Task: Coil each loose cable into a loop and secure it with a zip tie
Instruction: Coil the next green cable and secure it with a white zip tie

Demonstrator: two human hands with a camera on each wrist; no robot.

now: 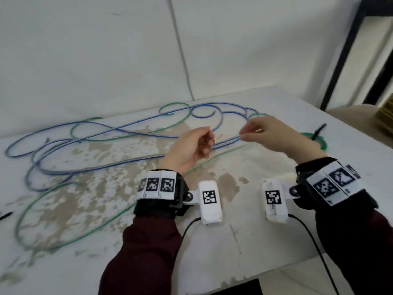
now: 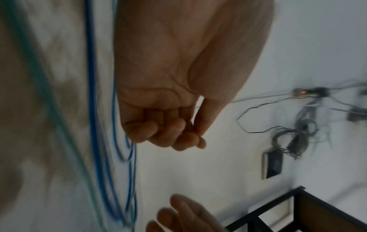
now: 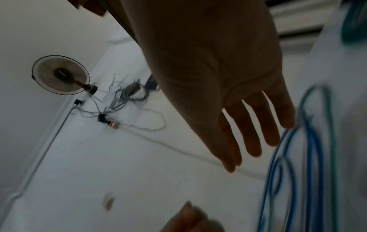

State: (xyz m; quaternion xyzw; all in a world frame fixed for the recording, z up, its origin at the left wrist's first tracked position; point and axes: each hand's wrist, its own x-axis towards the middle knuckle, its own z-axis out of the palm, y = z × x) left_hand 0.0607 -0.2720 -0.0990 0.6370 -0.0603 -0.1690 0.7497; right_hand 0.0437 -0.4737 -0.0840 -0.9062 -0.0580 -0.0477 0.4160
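Note:
A long blue cable (image 1: 148, 134) sprawls loose over the white table (image 1: 276, 241), tangled with a loose green cable (image 1: 176, 103). My left hand (image 1: 209, 138) hovers above them at mid-table. Its fingers are curled to the thumb, and the left wrist view shows nothing in the left hand (image 2: 190, 138). My right hand (image 1: 242, 134) hangs a short gap to its right, fingertips pointing left. Its fingers (image 3: 248, 149) are straight and spread, holding nothing. Blue cable (image 3: 313, 141) runs just beyond them. A coiled green bundle (image 1: 386, 143) with a black zip tie (image 1: 319, 130) lies behind my right wrist.
Another black zip tie (image 1: 6, 215) lies at the table's left edge. A grey cable (image 1: 180, 50) runs down the wall behind. A black shelf frame (image 1: 344, 50) stands at the far right. The table's front edge is close to my forearms.

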